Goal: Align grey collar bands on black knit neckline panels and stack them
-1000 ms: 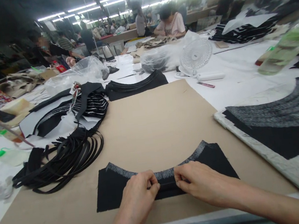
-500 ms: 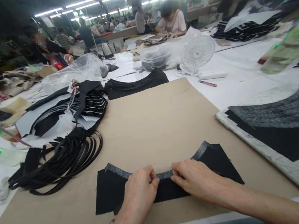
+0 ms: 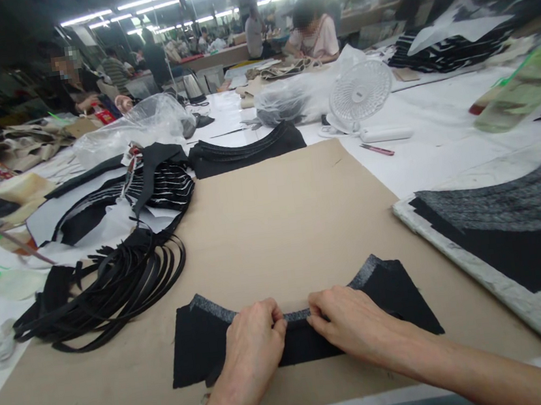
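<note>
A black curved fabric piece (image 3: 203, 342) with a grey inner edge lies on a sheet of brown paper (image 3: 274, 228) close to me. My left hand (image 3: 253, 346) pinches the middle of its grey edge with closed fingers. My right hand (image 3: 347, 321) pinches the same edge right beside it, thumb and fingers pressed together. The two hands are almost touching. The fabric's middle is hidden under them.
A bundle of black strips (image 3: 109, 294) lies to the left, with striped black cut pieces (image 3: 160, 183) behind. A stack of black curved pieces (image 3: 244, 150), a small white fan (image 3: 360, 93) and plastic bags stand further back. A board with black and grey fabric (image 3: 510, 225) is at right. People sit at far tables.
Both hands have moved up from the fabric's lower middle to its grey inner edge, and the piece's right end has shifted slightly. The view has tilted a little.
</note>
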Demonstrator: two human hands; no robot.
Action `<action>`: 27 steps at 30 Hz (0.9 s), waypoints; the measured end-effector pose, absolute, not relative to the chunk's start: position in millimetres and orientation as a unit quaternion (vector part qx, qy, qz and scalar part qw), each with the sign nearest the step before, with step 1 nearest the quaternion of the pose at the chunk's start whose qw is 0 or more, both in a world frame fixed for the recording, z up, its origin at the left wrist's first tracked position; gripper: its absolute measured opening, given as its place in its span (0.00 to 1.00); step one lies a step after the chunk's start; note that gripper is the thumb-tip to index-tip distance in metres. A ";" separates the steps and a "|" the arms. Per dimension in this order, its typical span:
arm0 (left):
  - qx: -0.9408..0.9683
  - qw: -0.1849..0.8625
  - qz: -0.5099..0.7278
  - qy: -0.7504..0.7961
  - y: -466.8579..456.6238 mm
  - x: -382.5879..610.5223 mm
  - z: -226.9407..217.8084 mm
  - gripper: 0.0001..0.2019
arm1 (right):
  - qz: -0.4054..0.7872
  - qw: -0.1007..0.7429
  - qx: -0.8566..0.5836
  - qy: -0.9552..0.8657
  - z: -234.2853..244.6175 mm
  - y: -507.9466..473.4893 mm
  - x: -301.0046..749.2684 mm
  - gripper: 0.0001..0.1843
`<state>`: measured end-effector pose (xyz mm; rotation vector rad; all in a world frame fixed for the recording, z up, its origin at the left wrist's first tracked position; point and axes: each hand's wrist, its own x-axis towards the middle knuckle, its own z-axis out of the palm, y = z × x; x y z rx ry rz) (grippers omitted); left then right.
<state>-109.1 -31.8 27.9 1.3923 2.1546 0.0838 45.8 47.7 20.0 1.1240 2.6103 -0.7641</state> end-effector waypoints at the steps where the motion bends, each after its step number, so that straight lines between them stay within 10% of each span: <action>1: 0.519 0.283 0.028 0.806 -31.7 -109.0 28.0 0.07 | -0.261 0.101 0.382 0.881 20.4 47.9 45.6 0.14; 27: 0.509 0.289 0.013 0.811 -31.9 -109.2 24.0 0.08 | -0.258 0.110 0.382 0.880 17.3 48.3 44.1 0.14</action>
